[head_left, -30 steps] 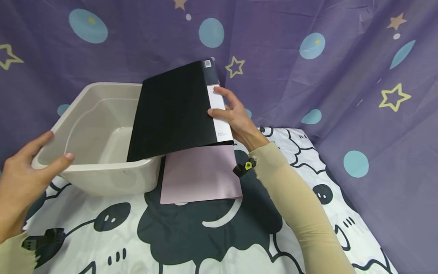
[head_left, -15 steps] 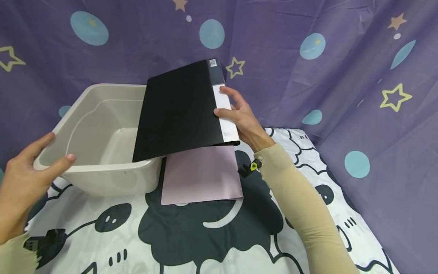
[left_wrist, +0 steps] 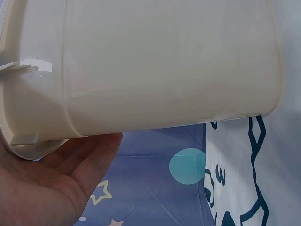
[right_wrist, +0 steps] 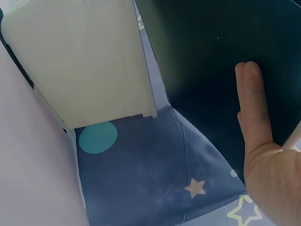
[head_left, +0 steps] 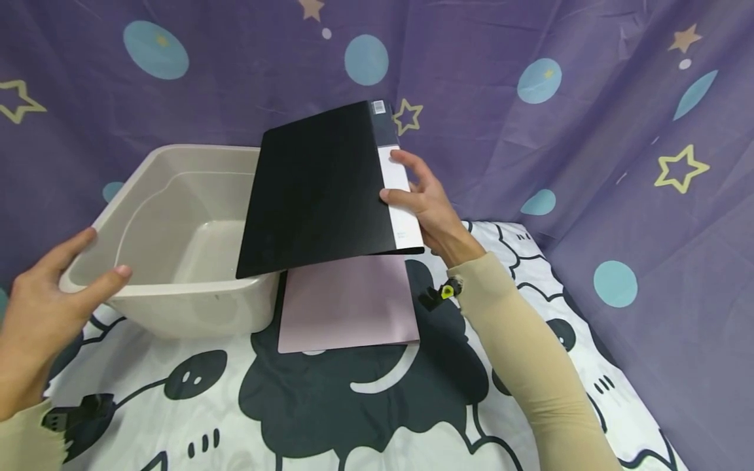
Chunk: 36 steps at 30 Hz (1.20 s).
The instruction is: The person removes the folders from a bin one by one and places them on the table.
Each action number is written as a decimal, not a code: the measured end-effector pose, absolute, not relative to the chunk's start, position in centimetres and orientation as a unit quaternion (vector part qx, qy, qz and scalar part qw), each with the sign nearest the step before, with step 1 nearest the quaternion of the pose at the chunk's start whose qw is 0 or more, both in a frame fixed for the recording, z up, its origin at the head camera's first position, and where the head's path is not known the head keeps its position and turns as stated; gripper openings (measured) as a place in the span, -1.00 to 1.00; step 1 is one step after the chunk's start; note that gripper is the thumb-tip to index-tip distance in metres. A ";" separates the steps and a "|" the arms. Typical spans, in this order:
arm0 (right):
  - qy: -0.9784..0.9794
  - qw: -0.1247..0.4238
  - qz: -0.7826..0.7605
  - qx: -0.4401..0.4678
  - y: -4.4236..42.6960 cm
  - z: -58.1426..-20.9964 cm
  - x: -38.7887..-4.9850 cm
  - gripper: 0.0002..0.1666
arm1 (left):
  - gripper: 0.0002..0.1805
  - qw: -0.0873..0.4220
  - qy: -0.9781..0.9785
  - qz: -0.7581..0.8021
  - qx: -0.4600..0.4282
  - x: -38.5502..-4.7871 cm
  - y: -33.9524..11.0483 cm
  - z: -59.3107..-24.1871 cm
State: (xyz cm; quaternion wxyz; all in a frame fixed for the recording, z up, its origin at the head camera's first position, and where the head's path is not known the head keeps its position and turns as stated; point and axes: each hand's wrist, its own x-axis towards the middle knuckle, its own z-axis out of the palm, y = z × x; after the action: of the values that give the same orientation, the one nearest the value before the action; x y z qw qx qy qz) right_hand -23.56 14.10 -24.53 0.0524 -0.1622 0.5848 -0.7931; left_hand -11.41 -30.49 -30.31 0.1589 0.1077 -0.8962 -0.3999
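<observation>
My right hand (head_left: 432,209) holds a black file folder (head_left: 318,196) by its spine, thumb on top and other fingers underneath. Extended fingers (right_wrist: 254,99) support its dark underside in the right wrist view. The folder tilts, its left part above the right side of an off-white plastic tub (head_left: 194,307). At the tub's left front corner, my left hand (head_left: 50,294) grips the rim, thumb over the top. From the left wrist view, the hand (left_wrist: 61,179) is under the rim against the outer wall. A pale pink folder (head_left: 350,307) lies beside the tub, partly covered by the black one.
A white bedsheet with dark cartoon print (head_left: 365,418) covers the surface below. Behind and to the right hangs a purple curtain (head_left: 471,131) with stars and blue dots, close to the tub's back edge.
The black folder and my right hand have shifted a little to the right, showing more of the tub's inside. My left hand keeps its grip, and the pink folder stays in place.
</observation>
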 end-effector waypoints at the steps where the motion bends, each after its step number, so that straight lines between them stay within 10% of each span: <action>1: 0.586 0.050 -0.792 -0.161 14.2 -24.6 -23.5 -0.19 | -0.11 0.159 -0.896 -0.400 0.108 -11.4 -30.5 -30.3; 36: 0.620 0.001 -0.768 -0.162 18.7 -25.1 -21.6 -0.19 | -0.17 0.172 -0.889 -0.416 0.086 -10.9 -30.8 -30.3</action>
State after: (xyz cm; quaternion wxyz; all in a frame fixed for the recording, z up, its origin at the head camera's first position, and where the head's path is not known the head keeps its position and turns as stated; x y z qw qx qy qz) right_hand -21.56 18.69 -25.05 0.0007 -0.1617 0.6196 -0.7680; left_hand -10.95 -30.81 -30.31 0.1718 0.0862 -0.8888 -0.4160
